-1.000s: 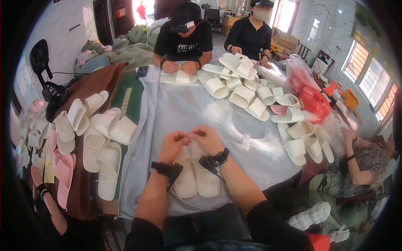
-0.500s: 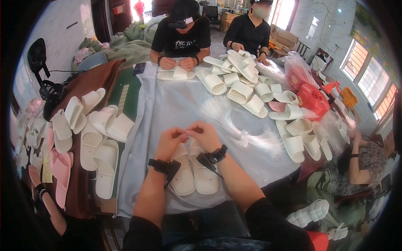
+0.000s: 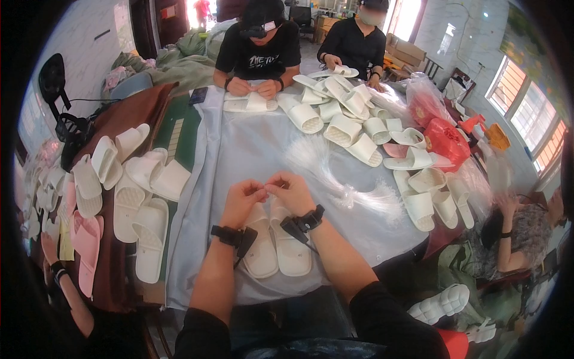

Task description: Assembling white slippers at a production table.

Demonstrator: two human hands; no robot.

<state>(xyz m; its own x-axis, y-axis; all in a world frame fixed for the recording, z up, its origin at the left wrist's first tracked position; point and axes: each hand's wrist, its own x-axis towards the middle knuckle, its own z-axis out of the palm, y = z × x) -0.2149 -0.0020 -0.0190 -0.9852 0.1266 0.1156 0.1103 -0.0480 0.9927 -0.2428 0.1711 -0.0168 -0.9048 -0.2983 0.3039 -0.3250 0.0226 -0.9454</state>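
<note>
A pair of white slippers (image 3: 291, 245) lies side by side on the grey cloth in front of me, heels toward me. Over their far ends my left hand (image 3: 244, 200) and my right hand (image 3: 288, 190) meet, thumbs and fingertips pinched together. Whatever sits between the fingertips is too small to make out. Both hands hide the slippers' straps. A bundle of clear plastic strands (image 3: 348, 194), gathered at its middle, lies on the cloth to the right of my right hand.
White slippers (image 3: 344, 131) are heaped at the far right, more white slippers (image 3: 149, 239) and a pink slipper (image 3: 87, 251) at left. Red plastic bags (image 3: 445, 143) stand beyond the heap. Two people work across the grey-covered table (image 3: 251, 149); others sit at both sides.
My hands stay pinched over the slippers, nearly unmoved. The person at the far right has lifted a white slipper off the heap. A person at the right edge has moved a blurred hand.
</note>
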